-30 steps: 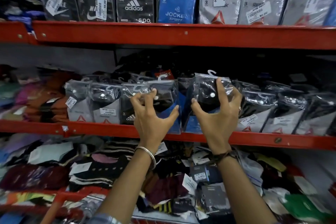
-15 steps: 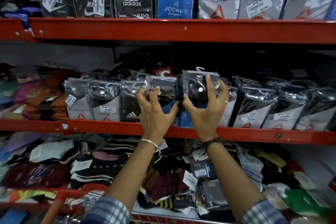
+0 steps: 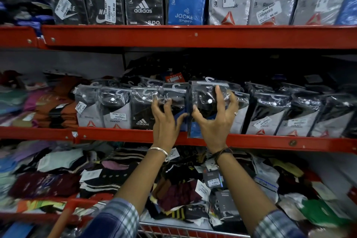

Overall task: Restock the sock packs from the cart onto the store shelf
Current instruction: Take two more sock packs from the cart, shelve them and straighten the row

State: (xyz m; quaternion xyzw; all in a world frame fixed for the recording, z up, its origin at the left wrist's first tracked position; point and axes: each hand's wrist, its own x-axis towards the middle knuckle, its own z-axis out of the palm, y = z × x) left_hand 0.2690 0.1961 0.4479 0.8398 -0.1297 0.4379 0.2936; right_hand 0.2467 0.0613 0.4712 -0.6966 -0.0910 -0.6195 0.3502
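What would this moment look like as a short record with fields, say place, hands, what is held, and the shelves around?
place: store aisle facing red metal shelves
right hand: grips a clear-wrapped sock pack, upright at the middle shelf edge
left hand: fingers spread against the neighbouring pack, grip unclear
middle shelf row: packs standing side by side, plastic hooks up
top shelf: taller packs standing upright, some with price labels
bottom shelf: loose socks in a jumbled heap
cart: only a wire edge shows at the bottom
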